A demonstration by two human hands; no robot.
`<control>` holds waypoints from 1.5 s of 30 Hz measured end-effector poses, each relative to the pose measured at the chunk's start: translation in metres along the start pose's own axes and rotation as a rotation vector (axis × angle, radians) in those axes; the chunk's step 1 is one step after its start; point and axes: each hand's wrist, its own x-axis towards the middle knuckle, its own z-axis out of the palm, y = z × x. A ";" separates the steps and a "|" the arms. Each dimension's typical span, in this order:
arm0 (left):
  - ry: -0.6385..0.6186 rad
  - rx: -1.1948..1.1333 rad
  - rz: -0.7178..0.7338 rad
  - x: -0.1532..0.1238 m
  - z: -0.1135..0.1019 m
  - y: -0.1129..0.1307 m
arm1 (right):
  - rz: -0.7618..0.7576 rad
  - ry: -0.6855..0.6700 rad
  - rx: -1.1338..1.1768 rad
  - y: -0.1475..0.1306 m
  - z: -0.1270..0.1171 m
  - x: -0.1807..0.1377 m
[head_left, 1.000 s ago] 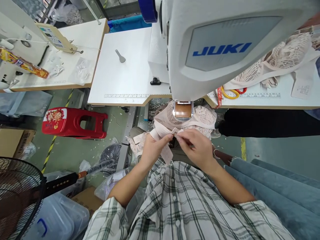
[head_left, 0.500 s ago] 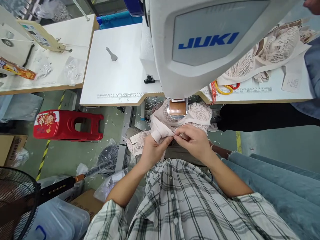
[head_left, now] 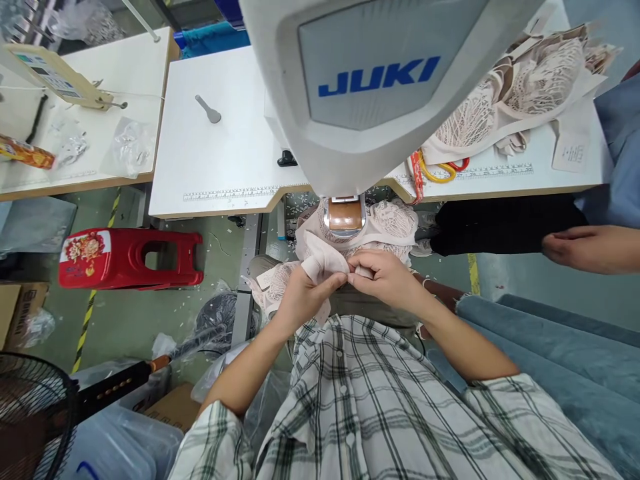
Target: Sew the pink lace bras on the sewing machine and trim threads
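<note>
A pale pink lace bra [head_left: 391, 225] lies in front of me, draped around the metal-rimmed brown end of the sewing machine arm [head_left: 345, 217]. My left hand [head_left: 311, 293] is closed on a folded band of it, thumb pressed against the fabric. My right hand [head_left: 383, 275] pinches the same band, and its fingertips meet those of the left. More pale lace with a white label [head_left: 269, 277] hangs to the left, over my lap. What lies under the fingertips is hidden.
The sewing machine head [head_left: 350, 133] overhangs the white table [head_left: 215, 160]. Yellow-handled scissors [head_left: 437, 172] and a pile of bras [head_left: 520, 100] lie at right. Another person's hand [head_left: 590, 248] is at the right edge. A red stool [head_left: 130, 259] lies sideways at left; a fan [head_left: 35, 413] stands lower left.
The view has shifted slightly. My fingers still pinch the band, which now bulges up more between the hands. Another person's hand has come into view at the right.
</note>
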 end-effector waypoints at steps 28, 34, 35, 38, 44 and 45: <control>-0.204 0.232 0.133 0.009 0.001 0.026 | 0.158 -0.093 -0.034 -0.016 -0.032 -0.006; -0.182 0.207 0.123 0.013 -0.001 0.024 | 0.233 -0.164 0.098 -0.008 -0.040 0.003; -0.173 0.201 0.103 0.014 -0.002 0.024 | 0.223 -0.180 0.097 -0.005 -0.041 0.005; -0.155 0.175 0.032 0.016 -0.002 0.022 | 0.207 -0.226 0.157 0.000 -0.042 0.008; -0.133 0.040 -0.064 0.020 0.000 0.015 | 0.331 -0.236 0.421 0.004 -0.035 0.006; -0.131 0.007 -0.073 0.021 0.001 0.013 | 0.344 -0.225 0.456 0.005 -0.034 0.006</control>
